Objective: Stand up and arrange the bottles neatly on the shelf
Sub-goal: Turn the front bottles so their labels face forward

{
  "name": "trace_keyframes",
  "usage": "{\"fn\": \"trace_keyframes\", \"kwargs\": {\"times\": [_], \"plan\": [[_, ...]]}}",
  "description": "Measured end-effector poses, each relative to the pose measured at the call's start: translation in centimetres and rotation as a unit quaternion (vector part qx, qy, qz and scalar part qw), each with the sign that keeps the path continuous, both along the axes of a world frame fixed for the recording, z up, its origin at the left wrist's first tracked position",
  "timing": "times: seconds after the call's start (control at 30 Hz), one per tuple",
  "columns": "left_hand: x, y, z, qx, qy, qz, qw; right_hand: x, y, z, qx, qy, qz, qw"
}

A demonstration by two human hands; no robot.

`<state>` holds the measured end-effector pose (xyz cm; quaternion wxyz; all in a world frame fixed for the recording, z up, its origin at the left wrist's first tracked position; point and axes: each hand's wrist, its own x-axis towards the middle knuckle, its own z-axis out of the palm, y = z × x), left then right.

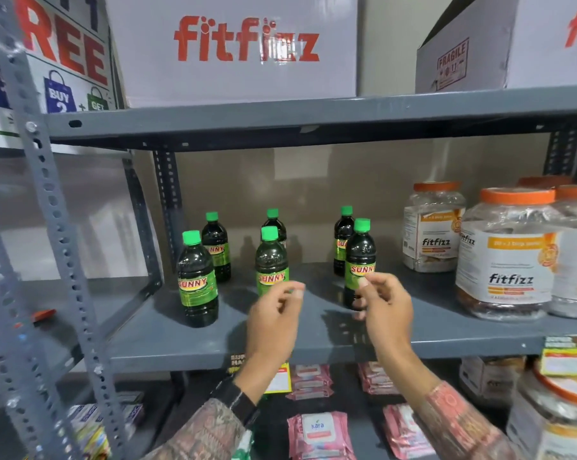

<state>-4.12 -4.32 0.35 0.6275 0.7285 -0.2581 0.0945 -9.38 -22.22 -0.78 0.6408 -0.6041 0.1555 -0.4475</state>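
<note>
Shelf: grey metal shelf board (167,330), with six dark plastic bottles with green caps and green "SUNNY" labels, all upright.
Front row: left bottle (197,280) near the front-left corner; middle bottle (271,260); right bottle (359,260).
Back row: three bottles (216,249), (274,224), (343,240) behind them.
Left hand (272,322): raised before the middle bottle, fingers loosely curled, holding nothing.
Right hand (385,308): just in front of the right bottle, fingers narrow, empty.
Right end: clear orange-lidded "fitfizz" jars (506,257).

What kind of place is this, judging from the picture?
Probably a shop's stockroom or retail storage: a grey slotted-angle metal shelf, branded fitfizz cartons above, and a "Buy 2 Get" promotional poster on the left.
</note>
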Motion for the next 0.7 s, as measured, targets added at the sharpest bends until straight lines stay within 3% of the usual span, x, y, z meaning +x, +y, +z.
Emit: {"fn": "trace_keyframes", "kwargs": {"times": [0.1, 0.33, 0.7], "plan": [[-0.2, -4.9, 1.3, 0.074, 0.047, -0.132, 0.987, 0.5, -3.9, 0.3, -0.001, -0.003, -0.061, 0.998], [1.5, -11.9, 2.9, 0.014, 0.174, -0.198, 0.964, 2.9, -8.4, 1.0, 0.007, 0.08, 0.161, 0.984], [0.6, -14.6, 1.6, 0.009, 0.152, -0.172, 0.973, 1.7, -10.8, 0.6, -0.023, 0.083, 0.201, 0.976]]}}
